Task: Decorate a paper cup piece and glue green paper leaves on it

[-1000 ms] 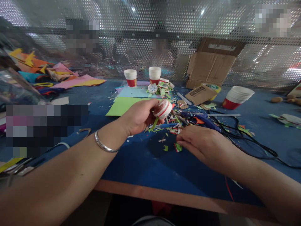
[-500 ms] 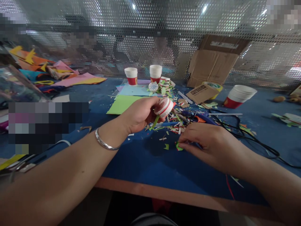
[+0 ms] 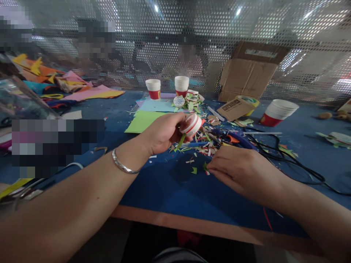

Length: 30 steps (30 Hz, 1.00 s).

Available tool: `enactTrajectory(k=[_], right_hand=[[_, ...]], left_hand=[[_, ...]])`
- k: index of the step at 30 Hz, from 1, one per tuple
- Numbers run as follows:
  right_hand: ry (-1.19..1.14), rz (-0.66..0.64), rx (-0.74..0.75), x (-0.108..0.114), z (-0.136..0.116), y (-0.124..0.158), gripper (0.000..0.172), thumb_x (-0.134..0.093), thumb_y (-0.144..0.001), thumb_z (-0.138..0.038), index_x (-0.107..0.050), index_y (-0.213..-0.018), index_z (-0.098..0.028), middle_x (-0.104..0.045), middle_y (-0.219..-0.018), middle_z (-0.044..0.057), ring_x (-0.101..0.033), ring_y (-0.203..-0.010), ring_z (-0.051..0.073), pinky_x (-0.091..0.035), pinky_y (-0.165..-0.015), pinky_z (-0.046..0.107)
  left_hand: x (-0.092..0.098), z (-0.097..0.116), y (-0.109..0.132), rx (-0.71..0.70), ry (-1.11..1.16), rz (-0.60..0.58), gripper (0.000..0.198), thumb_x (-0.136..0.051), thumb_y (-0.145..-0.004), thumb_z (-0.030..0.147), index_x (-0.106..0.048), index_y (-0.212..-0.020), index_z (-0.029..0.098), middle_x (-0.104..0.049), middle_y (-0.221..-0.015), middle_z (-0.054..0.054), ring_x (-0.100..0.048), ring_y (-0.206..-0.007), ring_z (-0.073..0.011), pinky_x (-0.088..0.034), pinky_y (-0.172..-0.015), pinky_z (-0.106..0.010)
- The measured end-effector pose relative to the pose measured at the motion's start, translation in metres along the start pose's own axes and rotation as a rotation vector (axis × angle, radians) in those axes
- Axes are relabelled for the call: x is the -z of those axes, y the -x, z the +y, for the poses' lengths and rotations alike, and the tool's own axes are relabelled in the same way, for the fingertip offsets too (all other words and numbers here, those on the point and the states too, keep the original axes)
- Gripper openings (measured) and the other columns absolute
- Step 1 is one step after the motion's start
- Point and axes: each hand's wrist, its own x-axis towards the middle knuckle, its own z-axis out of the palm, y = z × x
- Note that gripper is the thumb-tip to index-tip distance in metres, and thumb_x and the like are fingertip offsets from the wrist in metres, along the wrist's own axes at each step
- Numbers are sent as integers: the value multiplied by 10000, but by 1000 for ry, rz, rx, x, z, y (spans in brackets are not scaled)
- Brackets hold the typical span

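Observation:
My left hand (image 3: pixel 167 133) is closed around a cut-down paper cup base (image 3: pixel 191 125), white with a red band, tilted above the table. A green paper strip (image 3: pixel 180 141) sticks out from its lower side. Low over the blue tabletop, my right hand (image 3: pixel 236 166) pinches a small green paper piece (image 3: pixel 205 166) between thumb and fingertips; most of it is hidden by the fingers. A loose green scrap (image 3: pixel 194 170) lies just left of these fingertips. Behind both hands spreads a heap of paper scraps (image 3: pixel 203 149).
Stacked paper cups (image 3: pixel 181 84) stand at the back, with another stack (image 3: pixel 278 113) at the right. Finished-looking cup-base figures (image 3: pixel 192 98) sit behind green paper (image 3: pixel 142 122). A glue gun (image 3: pixel 242 140) with a black cable (image 3: pixel 296 166) lies right. A cardboard box (image 3: pixel 248 75) leans on the mesh.
My right hand has shifted slightly left and down with the green piece, which is now more covered by the fingers. My left hand and the cup base have stayed nearly still.

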Motion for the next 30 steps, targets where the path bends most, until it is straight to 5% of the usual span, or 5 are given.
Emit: enactTrajectory(k=[30], right_hand=[[-229,1,-119,5,4,2,105,-660,-930,-178,-748,-884,-215,-720,-849,25,-646,-835,175,-487,-749,300]], left_hand=[[4,-3,-1,11,30,-32,295,-530,-927,268,-623,-681,135,-600,-676,-29,-550,-540,-95,-431,-533,-217]])
